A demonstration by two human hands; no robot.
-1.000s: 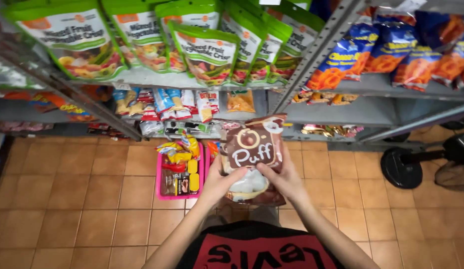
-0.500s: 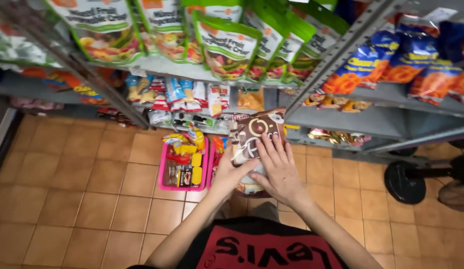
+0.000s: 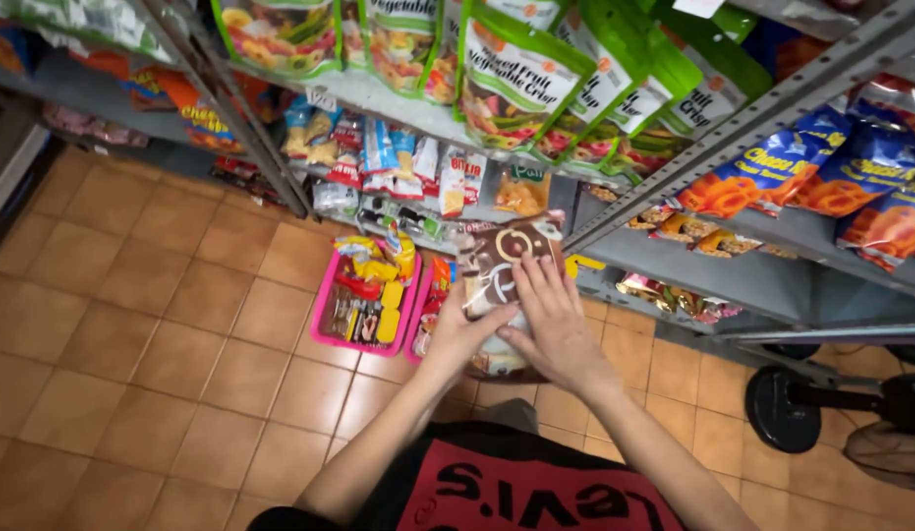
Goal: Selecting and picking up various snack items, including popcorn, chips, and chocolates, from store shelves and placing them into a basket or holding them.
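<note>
Both hands on a brown bag (image 3: pixel 507 258).
Left hand (image 3: pixel 459 332) grips its edge; right hand (image 3: pixel 548 324) lies flat, fingers spread, over its front.

Two bare forearms are seen rising from the bottom edge, with no sleeve, watch, bracelet or ring shown on either. The left hand (image 3: pixel 464 332) and the right hand (image 3: pixel 553 323) are ungloved, and short, unpainted nails can be made out on the right fingers (image 3: pixel 536 280). A black shirt (image 3: pixel 399 487) is worn, its sleeves cut off by the frame's lower edge. A broad red panel (image 3: pixel 536 492) is printed across the chest, and large black lettering is set on it, seen upside down from above. A strip of grey trousers (image 3: pixel 507 415) is glimpsed just above the shirt.
</note>
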